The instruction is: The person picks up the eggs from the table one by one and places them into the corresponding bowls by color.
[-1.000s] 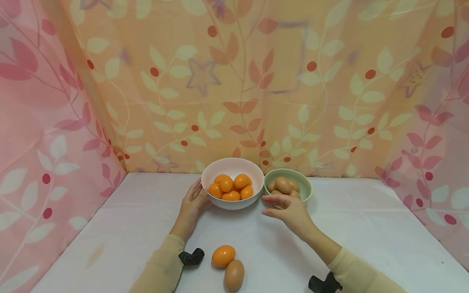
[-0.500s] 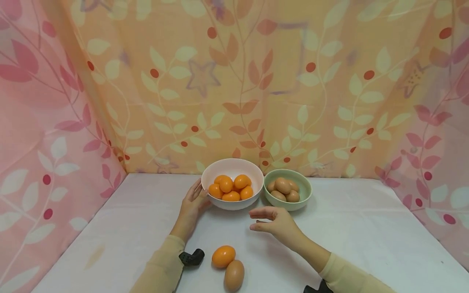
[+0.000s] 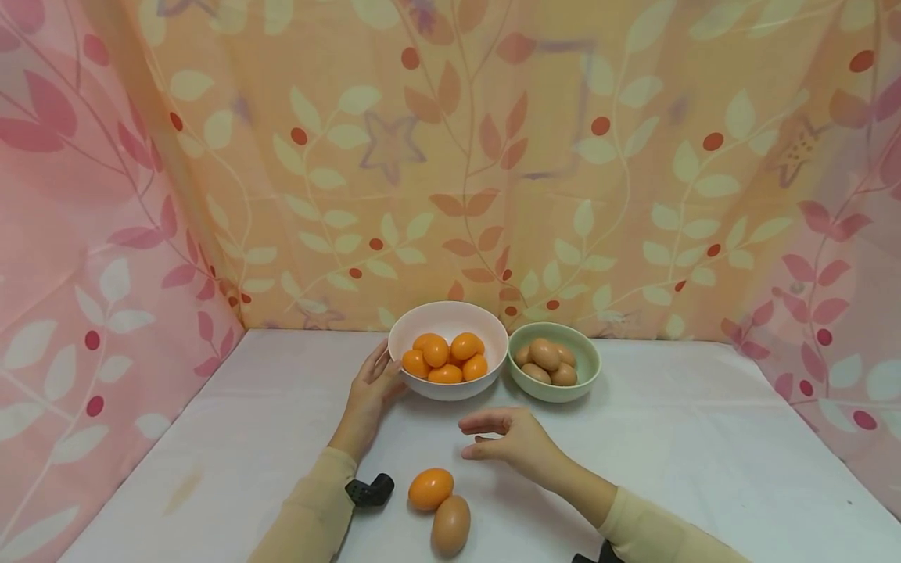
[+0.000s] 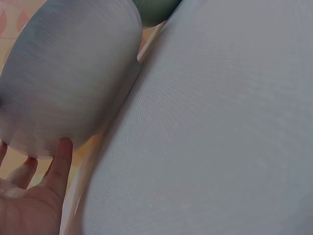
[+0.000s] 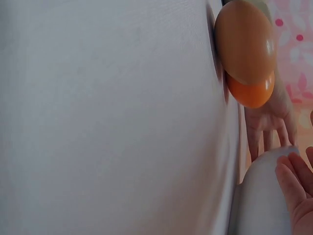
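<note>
My left hand point(image 3: 369, 391) rests its fingertips against the left side of a white bowl point(image 3: 450, 314) with a pale pink inside; the left wrist view shows those fingers point(image 4: 61, 164) fairly straight on the bowl's outer wall. Several orange egg-shaped pieces point(image 3: 435, 352) lie in this bowl. Nothing is in my right hand point(image 3: 517, 446), which hovers in front of the bowls with fingers and thumb apart. To the lower left of it, an orange egg point(image 3: 431, 489) and a brown egg point(image 3: 451, 525) lie close together on the table.
A smaller green bowl point(image 3: 590, 367) with several brown eggs point(image 3: 544, 354) stands right beside the white bowl. Patterned cloth point(image 3: 450, 156) rises behind the white-covered table point(image 3: 704, 438) and at both sides. Black devices point(image 3: 370, 490) sit at the wrists.
My right hand has moved from the green bowl's front rim down and left, toward the two loose eggs. The left hand has stayed at the white bowl.
</note>
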The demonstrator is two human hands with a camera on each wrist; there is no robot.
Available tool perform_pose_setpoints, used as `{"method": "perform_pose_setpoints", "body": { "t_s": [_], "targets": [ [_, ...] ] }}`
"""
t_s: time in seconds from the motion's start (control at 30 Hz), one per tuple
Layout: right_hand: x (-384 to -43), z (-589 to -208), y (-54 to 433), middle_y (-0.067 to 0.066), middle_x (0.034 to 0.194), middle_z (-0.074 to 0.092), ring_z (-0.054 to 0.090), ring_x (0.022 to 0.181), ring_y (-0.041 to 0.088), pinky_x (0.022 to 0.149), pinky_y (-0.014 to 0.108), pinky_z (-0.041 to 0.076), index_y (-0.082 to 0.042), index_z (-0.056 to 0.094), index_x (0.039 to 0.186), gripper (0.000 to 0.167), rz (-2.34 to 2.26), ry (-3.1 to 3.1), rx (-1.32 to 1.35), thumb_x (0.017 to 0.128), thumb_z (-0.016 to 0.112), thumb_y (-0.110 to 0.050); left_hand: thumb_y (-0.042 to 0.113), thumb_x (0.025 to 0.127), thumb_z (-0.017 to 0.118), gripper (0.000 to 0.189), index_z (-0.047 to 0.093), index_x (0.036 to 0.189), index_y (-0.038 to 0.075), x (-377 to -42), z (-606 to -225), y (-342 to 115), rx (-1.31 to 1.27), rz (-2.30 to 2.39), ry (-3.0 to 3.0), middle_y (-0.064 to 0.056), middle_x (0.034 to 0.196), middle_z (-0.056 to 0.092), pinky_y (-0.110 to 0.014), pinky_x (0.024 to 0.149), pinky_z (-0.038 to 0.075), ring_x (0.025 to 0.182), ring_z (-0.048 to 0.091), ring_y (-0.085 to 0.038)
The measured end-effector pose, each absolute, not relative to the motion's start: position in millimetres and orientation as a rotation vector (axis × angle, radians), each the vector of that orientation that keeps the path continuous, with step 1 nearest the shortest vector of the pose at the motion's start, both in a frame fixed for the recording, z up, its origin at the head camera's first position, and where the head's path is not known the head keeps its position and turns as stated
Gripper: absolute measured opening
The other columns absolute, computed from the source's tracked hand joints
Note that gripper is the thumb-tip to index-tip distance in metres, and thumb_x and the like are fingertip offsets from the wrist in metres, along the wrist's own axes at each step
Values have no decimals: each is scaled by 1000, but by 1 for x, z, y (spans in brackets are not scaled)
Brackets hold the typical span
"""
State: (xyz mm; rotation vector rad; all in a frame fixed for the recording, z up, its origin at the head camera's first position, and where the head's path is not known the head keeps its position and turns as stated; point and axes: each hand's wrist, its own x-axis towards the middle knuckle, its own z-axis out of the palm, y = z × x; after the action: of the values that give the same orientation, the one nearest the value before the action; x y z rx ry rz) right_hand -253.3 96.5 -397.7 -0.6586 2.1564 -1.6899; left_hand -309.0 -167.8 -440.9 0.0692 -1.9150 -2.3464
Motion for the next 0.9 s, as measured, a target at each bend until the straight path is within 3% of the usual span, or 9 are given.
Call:
{"method": "perform_pose_setpoints", "body": {
  "t_s": [0.63, 0.9],
  "targets": [
    [-253, -406, 76, 27, 120, 68, 68, 113, 31, 95, 33, 57, 8, 67, 119, 45, -1641, 2049, -711, 78, 81, -4, 28, 100, 60, 60, 34, 155, 24, -310, -442, -169, 65, -2342, -1915, -6, 163, 31, -47, 113, 43, 146, 39, -25],
    [-250, -410, 68, 19, 119, 71, 68, 112, 28, 95, 33, 57, 4, 70, 116, 45, -1558, 2053, -682, 75, 84, -4, 29, 100, 59, 61, 34, 155, 24, -309, -442, -168, 56, -2334, -1929, -6, 163, 31, -46, 113, 43, 146, 38, -25]
  ]
}}
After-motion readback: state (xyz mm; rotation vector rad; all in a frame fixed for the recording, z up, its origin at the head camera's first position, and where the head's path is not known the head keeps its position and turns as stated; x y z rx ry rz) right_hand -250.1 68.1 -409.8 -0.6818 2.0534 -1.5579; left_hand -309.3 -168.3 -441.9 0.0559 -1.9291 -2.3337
